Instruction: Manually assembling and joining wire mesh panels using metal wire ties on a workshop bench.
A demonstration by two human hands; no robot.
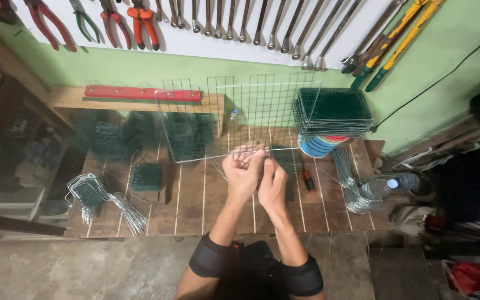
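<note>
Two hands meet at the near edge of the bare silver wire-grid panel (240, 116), which stands tilted over the slatted wooden workbench (195, 205). My left hand (241, 169) is curled shut on the panel's bottom rim wire; my right hand (273, 186) sits just beside it, fingers bent toward the same spot, though whether it grips a thin loose wire there I cannot tell. To do this well, I judge the rim should stay pinned steady while the other fingers work. Forearms rise nearly parallel, wrists close. Stacked green mesh sheets (331, 111) lie beyond
</note>
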